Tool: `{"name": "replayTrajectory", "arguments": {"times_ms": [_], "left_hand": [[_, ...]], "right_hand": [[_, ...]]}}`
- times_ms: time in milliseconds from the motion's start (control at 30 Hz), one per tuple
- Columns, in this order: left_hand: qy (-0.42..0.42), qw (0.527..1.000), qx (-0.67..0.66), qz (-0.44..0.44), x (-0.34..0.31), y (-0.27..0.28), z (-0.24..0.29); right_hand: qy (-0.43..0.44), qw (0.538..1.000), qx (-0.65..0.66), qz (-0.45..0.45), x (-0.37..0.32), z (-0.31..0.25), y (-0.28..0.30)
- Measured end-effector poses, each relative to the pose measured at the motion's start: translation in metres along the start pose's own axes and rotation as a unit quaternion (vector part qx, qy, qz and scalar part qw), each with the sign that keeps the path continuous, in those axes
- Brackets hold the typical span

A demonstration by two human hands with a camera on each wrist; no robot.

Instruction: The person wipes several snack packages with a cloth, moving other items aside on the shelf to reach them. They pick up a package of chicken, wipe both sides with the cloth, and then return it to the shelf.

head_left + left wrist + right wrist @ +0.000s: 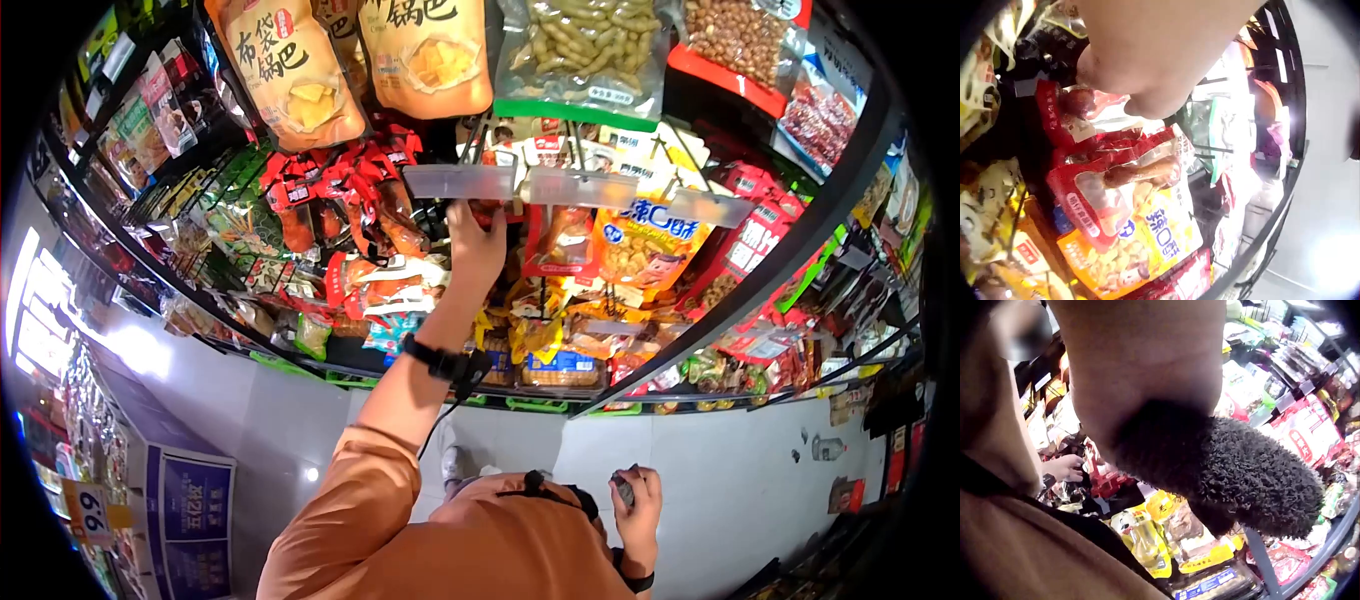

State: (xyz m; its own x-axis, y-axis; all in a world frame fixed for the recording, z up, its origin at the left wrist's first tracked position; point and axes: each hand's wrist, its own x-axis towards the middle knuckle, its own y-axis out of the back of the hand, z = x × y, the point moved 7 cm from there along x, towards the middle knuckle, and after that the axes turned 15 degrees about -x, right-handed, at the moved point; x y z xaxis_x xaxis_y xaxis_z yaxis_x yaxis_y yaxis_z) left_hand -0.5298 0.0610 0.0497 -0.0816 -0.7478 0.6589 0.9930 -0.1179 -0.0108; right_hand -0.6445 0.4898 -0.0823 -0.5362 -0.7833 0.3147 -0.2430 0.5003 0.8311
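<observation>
My left hand [477, 245] reaches in under a clear label rail [580, 187] among hanging snack packets. Thumb and fingers stand apart at a red packet with a brown drumstick [1079, 103] behind its clear window; the fingertips are partly hidden, so I cannot tell whether they grip it. Just below in the left wrist view hangs a second red drumstick packet [1141, 175], overlapping an orange and yellow snack bag [1116, 262]. Low in front of the body, my right hand [640, 510] holds a dark grey, shaggy, elongated thing [1260, 475] with curled fingers.
Large orange bags [430, 60] and a green-edged pouch of bean pods [580, 60] hang above the left hand. A dark shelf post [760, 290] slants at the right. Boxed biscuits [560, 368] sit on the lowest shelf, above the pale floor [560, 440].
</observation>
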Motion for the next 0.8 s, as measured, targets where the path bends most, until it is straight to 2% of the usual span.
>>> {"name": "replayTrajectory", "arguments": {"times_ms": [33,67,133,167,200,267,333,367,400,467,500,567,600,633,667,700,733,800], "left_hand": [[0.025,0.999,-0.014,0.032,0.012,-0.011,-0.003],[-0.090,0.990,0.086,0.059,0.020,-0.021,-0.016],[-0.142,0.965,0.221,0.005,0.039,-0.042,-0.049],[-0.127,0.985,0.110,0.047,0.042,-0.037,-0.041],[-0.250,0.949,0.144,0.126,0.043,-0.037,-0.053],[-0.312,0.915,0.244,0.073,0.054,-0.042,-0.118],[-0.266,0.929,0.254,-0.045,0.059,-0.042,-0.086],[-0.297,0.924,0.241,-0.013,0.058,-0.043,-0.070],[-0.130,0.972,0.192,-0.040,0.070,-0.039,-0.097],[0.013,0.999,-0.027,0.016,0.064,-0.032,-0.140],[0.013,0.999,-0.025,0.016,0.061,-0.031,-0.123],[0.139,0.988,0.072,-0.008,0.052,-0.028,-0.093],[0.138,0.988,0.075,-0.005,0.043,-0.025,-0.052],[0.203,0.975,0.094,0.002,0.030,-0.021,-0.011],[0.265,0.957,0.117,0.013,0.021,-0.011,0.008],[0.137,0.940,0.295,0.100,0.024,0.005,-0.042],[0.261,0.965,0.011,0.007,0.027,0.004,-0.098],[0.298,0.944,-0.133,-0.044,0.013,-0.003,-0.026]], "right_hand": [[-0.018,1.000,0.008,0.001,-0.004,0.007,0.008],[-0.019,1.000,-0.008,0.012,-0.009,0.014,0.016],[-0.052,0.998,-0.021,0.015,-0.018,0.026,0.033],[-0.064,0.998,-0.015,0.022,-0.025,0.036,0.037],[-0.064,0.997,-0.018,0.023,-0.030,0.041,0.041],[-0.108,0.994,-0.001,0.022,-0.040,0.055,0.050],[-0.116,0.993,-0.006,0.023,-0.048,0.060,0.054],[-0.117,0.993,-0.004,0.022,-0.051,0.063,0.054],[-0.116,0.993,0.001,0.020,-0.053,0.065,0.052],[-0.115,0.993,0.017,0.020,-0.055,0.072,0.045],[-0.113,0.993,0.027,0.013,-0.054,0.071,0.042],[-0.108,0.993,0.044,0.005,-0.053,0.073,0.035],[-0.105,0.993,0.046,0.003,-0.052,0.075,0.033],[-0.073,0.997,0.024,-0.004,-0.048,0.073,0.030],[-0.037,0.999,0.007,-0.013,-0.043,0.070,0.027],[-0.014,1.000,-0.007,-0.006,-0.041,0.068,0.026],[-0.011,1.000,-0.003,-0.007,-0.039,0.067,0.026],[0.002,1.000,0.019,-0.018,-0.036,0.064,0.024]]}}
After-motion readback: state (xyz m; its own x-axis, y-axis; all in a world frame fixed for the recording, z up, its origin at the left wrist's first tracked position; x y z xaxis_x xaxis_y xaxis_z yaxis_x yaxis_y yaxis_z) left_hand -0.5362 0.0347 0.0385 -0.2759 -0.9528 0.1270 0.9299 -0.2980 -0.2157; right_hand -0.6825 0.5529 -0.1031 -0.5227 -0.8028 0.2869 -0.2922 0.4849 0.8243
